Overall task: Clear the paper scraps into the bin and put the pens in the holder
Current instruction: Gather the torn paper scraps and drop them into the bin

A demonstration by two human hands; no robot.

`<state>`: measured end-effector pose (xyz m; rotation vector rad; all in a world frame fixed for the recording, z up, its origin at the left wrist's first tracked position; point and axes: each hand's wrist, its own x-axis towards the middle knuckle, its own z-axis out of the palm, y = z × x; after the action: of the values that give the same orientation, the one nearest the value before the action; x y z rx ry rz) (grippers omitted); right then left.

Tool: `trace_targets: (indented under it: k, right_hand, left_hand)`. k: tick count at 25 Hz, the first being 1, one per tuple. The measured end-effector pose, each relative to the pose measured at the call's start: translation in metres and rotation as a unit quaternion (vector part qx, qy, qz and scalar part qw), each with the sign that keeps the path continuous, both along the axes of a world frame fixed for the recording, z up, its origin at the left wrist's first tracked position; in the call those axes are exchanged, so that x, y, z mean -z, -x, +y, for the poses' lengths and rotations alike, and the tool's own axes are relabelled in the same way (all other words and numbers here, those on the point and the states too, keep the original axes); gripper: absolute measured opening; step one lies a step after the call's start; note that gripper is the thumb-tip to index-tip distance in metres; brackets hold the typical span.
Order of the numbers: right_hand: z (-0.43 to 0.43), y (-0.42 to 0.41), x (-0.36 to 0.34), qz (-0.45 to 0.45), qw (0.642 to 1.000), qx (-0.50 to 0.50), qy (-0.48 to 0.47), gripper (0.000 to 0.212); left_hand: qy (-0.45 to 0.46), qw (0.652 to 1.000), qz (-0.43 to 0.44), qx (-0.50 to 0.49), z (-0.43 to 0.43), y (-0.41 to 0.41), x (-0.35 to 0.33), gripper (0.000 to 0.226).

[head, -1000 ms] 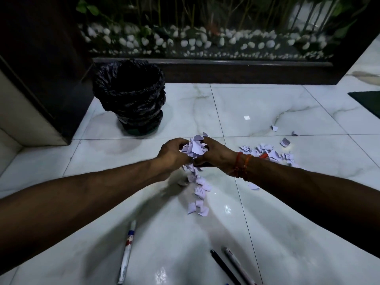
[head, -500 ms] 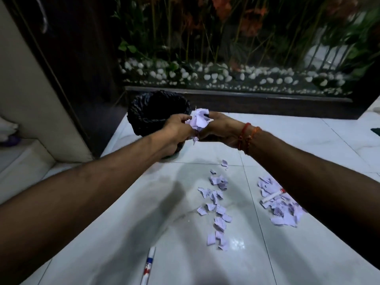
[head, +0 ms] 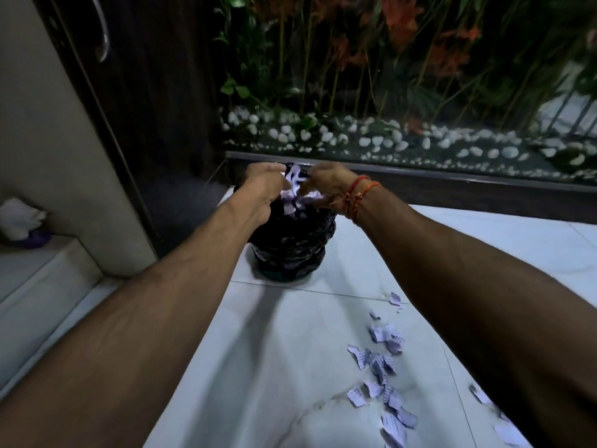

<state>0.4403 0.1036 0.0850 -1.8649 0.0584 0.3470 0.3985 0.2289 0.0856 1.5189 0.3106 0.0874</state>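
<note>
Both hands over bin [head: 292,244] (black liner) at far centre of floor [head: 290,350]. Left hand [head: 263,184] and right hand [head: 326,184] loosely cupped, fingers parting; scrap bundle [head: 295,192] between them, seemingly spilling into bin mouth, blurred. More loose scraps [head: 379,367] on floor, near right, well apart from hands.

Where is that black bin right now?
In the head view, the black bag-lined bin stands on the white marble floor, centre-left, near the pebble planter's ledge, directly under the left hand and right hand holding paper scraps.
</note>
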Motion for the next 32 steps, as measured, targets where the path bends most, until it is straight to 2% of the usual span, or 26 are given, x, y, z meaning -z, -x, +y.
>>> trace_targets:
  k: [4, 6, 10, 14, 18, 20, 22, 27, 30, 32]
  right_hand:
    - [-0.001, -0.004, 0.011, -0.107, 0.980, 0.056, 0.157, 0.025]
    - [-0.010, 0.000, 0.013, -0.125, 0.978, 0.067, 0.152, 0.021]
    - [-0.033, 0.028, 0.024, -0.137, 0.980, 0.115, 0.086, 0.022]
    - [-0.078, 0.081, 0.039, -0.131, 0.983, 0.115, 0.065, 0.021]
    - [-0.131, 0.140, 0.061, -0.073, 0.982, 0.049, 0.165, 0.020]
    - [-0.155, 0.174, 0.072, -0.047, 0.975, 0.002, 0.216, 0.021]
    - [-0.174, 0.204, 0.084, -0.028, 0.964, -0.047, 0.260, 0.024]
    - [-0.203, 0.249, 0.120, 0.027, 0.931, -0.129, 0.340, 0.034]
    - [-0.211, 0.267, 0.141, 0.052, 0.911, -0.167, 0.373, 0.049]
    - [-0.213, 0.277, 0.158, 0.063, 0.905, -0.182, 0.380, 0.058]
  left_hand:
    - [-0.101, 0.995, 0.003, -0.017, 0.008, -0.016, 0.028, 0.032]
    - [-0.122, 0.992, -0.017, -0.035, 0.002, -0.007, 0.033, 0.039]
    - [-0.128, 0.989, -0.049, -0.055, -0.015, 0.025, 0.039, 0.036]
    - [-0.172, 0.982, -0.064, 0.051, -0.049, 0.073, 0.049, 0.033]
    - [-0.176, 0.970, 0.023, 0.166, -0.079, 0.116, 0.086, 0.026]
    - [-0.198, 0.948, 0.089, 0.233, -0.092, 0.139, 0.105, 0.022]
    - [-0.250, 0.914, 0.121, 0.297, -0.105, 0.161, 0.121, 0.029]
    - [-0.406, 0.802, 0.070, 0.434, -0.133, 0.199, 0.152, 0.066]
    - [-0.502, 0.735, 0.053, 0.452, -0.142, 0.208, 0.176, 0.075]
    - [-0.529, 0.714, 0.073, 0.453, -0.143, 0.213, 0.186, 0.085]
